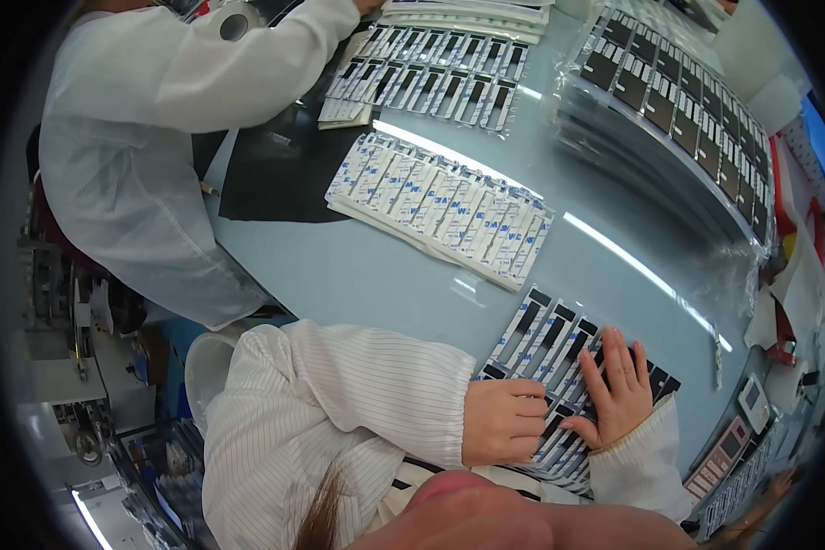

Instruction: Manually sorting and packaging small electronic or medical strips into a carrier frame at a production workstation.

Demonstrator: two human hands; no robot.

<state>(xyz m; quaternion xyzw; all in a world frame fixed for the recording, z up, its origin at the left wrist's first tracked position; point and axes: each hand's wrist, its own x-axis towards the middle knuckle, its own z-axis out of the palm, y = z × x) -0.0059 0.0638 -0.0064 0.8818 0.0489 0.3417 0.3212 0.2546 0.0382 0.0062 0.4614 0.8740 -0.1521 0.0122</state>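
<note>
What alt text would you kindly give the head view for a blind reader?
A person's curled left hand and spread right hand are on a black and white striped sheet at a pale blue table. Beyond lies a stack of white sheets with blue print, with dark-patterned sheets at upper right and a co-worker in white at upper left.
</note>
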